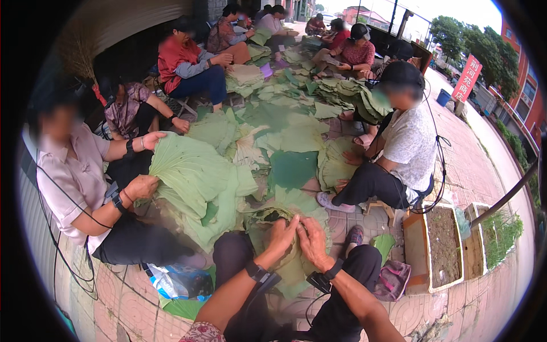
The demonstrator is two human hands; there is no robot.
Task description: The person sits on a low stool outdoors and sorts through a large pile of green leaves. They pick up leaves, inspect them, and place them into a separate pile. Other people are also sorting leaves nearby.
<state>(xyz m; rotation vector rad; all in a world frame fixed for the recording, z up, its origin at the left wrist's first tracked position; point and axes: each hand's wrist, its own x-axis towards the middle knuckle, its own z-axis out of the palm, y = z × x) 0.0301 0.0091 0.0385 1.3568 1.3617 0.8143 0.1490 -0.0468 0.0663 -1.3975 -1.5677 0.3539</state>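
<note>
Between my knees my left hand (280, 240) and my right hand (313, 244) nearly meet, fingers bent inward and fingertips close together. Both grip a pale green lotus leaf (292, 278) that hangs below them toward the pavement. Just beyond my fingers its edge looks curled and dark inside; the exact hold of the fingertips is partly hidden. More large lotus leaves (293, 200) lie right in front of my hands. To the left, a co-worker's hands hold up a broad, ribbed lotus leaf (191, 168) over a pile. A darker green leaf (292, 169) lies flat farther ahead.
Several seated people line both sides of the leaf pile. A plastic bag (179, 281) lies by my left leg, a pink-purple bag (393, 280) by my right. White planter boxes (444, 246) stand at right, near a small wooden stool (380, 210). Black cables hang beside the neighbours.
</note>
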